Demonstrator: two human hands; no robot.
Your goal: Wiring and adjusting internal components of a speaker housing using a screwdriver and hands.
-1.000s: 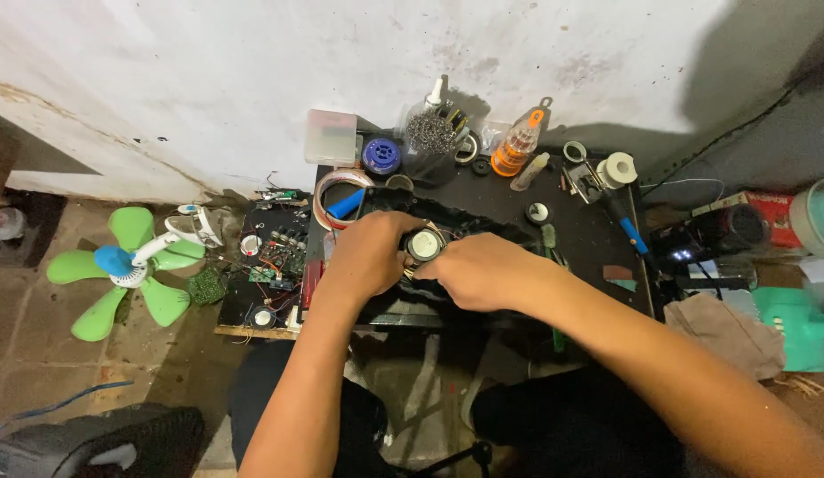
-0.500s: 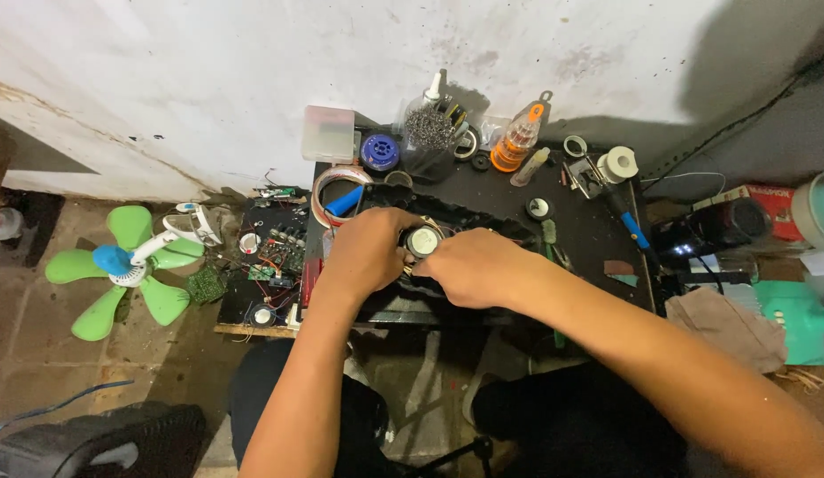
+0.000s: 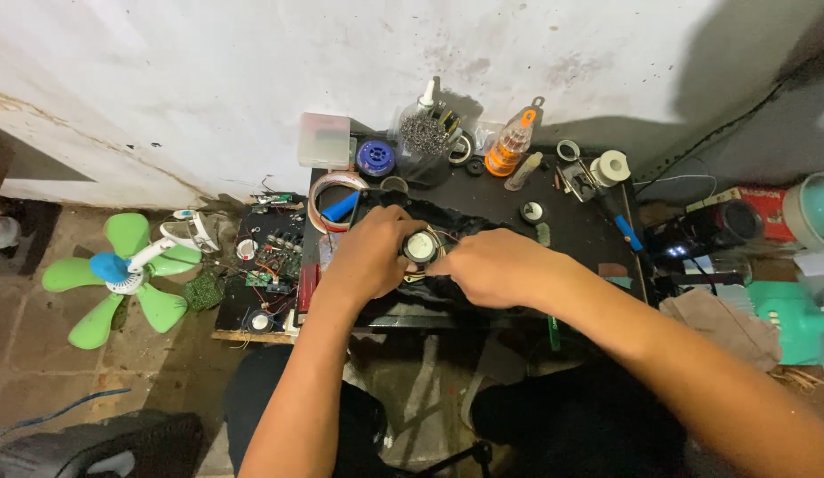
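Left hand (image 3: 369, 257) gripped small round speaker (image 3: 420, 247) steady over worktop (image 3: 580, 232); right hand (image 3: 492, 265) pinched its wires (image 3: 444, 237).

Cluttered electronics repair bench (image 3: 483, 205), circuit boards (image 3: 272, 252)

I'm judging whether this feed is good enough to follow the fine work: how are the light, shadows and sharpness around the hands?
Head view: light is uneven, bright on the wall, with a heavy shadow across the upper right; the dark table swallows detail; the left hand and right hand are evenly lit, but the small round part between them is soft; edges bend slightly, wide-angle.
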